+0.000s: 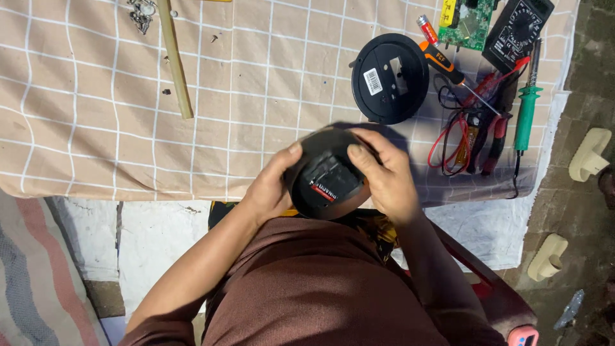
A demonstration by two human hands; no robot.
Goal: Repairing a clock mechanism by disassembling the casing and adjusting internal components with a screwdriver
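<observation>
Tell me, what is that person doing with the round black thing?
A person holds a round black housing in both hands, the left hand and right hand gripping its sides, its open inside facing up. On the checked cloth ahead lie a round black cover, a screwdriver, a green circuit board, a black meter with red and black wires, and a green-handled tool.

checked cloth (96, 128) | black round cover (389, 78), wooden stick (174, 57), green screwdriver (526, 109) (right edge), circuit board (474, 24)

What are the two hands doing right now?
Left hand: closed on the round black device.
Right hand: closed on the same device.
</observation>
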